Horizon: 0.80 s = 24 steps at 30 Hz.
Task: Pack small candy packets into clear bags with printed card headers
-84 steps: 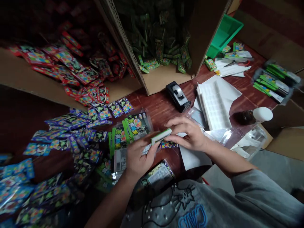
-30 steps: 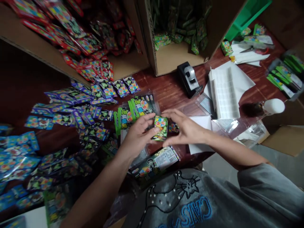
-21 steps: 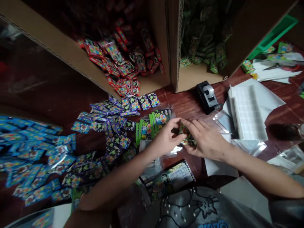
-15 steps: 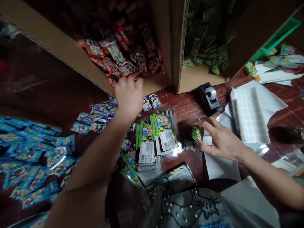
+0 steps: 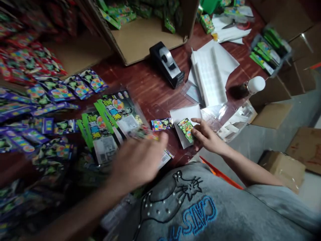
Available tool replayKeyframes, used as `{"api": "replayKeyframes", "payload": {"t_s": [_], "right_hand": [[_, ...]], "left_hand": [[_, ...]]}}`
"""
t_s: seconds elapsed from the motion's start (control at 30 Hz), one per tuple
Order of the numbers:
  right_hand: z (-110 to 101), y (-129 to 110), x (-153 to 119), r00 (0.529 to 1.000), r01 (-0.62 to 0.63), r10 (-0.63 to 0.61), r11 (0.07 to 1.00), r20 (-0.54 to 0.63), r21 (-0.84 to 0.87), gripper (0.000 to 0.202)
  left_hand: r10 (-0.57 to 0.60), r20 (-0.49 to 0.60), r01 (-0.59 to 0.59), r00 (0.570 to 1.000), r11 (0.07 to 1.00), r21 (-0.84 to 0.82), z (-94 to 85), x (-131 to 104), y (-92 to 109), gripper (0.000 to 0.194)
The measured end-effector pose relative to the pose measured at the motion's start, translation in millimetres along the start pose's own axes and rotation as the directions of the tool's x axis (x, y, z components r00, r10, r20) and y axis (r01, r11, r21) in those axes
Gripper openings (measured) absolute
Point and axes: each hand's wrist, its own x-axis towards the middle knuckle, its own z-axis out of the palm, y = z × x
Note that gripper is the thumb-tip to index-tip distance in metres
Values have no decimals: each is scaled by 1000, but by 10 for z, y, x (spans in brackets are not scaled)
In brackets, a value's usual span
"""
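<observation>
Holding a small green box between thumb and fingers, the right hand is close to the near edge of the surface, over a white sheet. Its grip is narrow, and the box's printed face is turned upward; whether the box touches the sheet I cannot tell. A flat purple packet lies just left of the box, its right end at the sheet's left edge. The left hand is badly blurred by the near edge, its fingers drawn together on a reddish packet, itself too smeared to make out. Behind that hand, bagged black-and-green cards overlap one another. Toward the surface's left edge spread purple packets, with red packets beyond them. An open carton of green boxes stands toward the far edge, a black tape dispenser just in front of it. Stacked white sheets lie to the dispenser's right. A white-capped bottle is near the right edge, and scissors rest toward the far right corner.
</observation>
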Motion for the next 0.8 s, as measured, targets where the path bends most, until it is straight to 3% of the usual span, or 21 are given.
{"api": "replayKeyframes", "payload": {"t_s": [0.07, 0.13, 0.17, 0.23, 0.3, 0.33, 0.43, 0.57, 0.67, 0.73, 0.8], "right_hand": [[63, 197, -143, 1000, -7, 6, 999, -22, -47, 66], [60, 316, -257, 997, 45, -60, 967, -53, -249, 68], [23, 339, -295, 991, 80, -116, 913, -66, -401, 71], [-113, 320, -310, 966, 158, -256, 706, -40, -690, 82], [-289, 251, -227, 919, 309, -367, 451, 141, -838, 95], [-370, 213, -150, 880, 412, -387, 338, 274, -846, 101], [-513, 146, 144, 709, 684, -347, 129, 614, -718, 111], [-468, 207, 377, 579, 802, -422, 145, 697, -579, 110], [-395, 301, 305, 512, 849, -520, 185, 684, -495, 110], [-381, 341, 181, 507, 853, -564, 222, 652, -471, 105], [-396, 363, 46, 531, 841, -585, 279, 613, -463, 103]], "left_hand": [[192, 123, -207, 974, 970, 130, 328, -185, 225, 36], [242, 200, -291, 949, 919, 267, 556, -286, 311, 42], [195, 190, -248, 962, 917, 313, 621, -310, 314, 49], [43, 114, -83, 993, 926, 368, 673, -322, 271, 92], [-75, 69, 44, 995, 926, 376, 681, -304, 210, 128], [-115, 72, 80, 991, 923, 376, 690, -291, 185, 133], [-197, 88, 149, 976, 912, 382, 760, -273, 158, 123], [-181, 19, 163, 983, 924, 346, 843, -373, 246, 114], [-106, -43, 114, 993, 953, 282, 822, -533, 378, 112], [-79, -113, 99, 990, 980, 174, 798, -632, 463, 113], [-112, -174, 123, 978, 991, 53, 806, -696, 527, 117]]}}
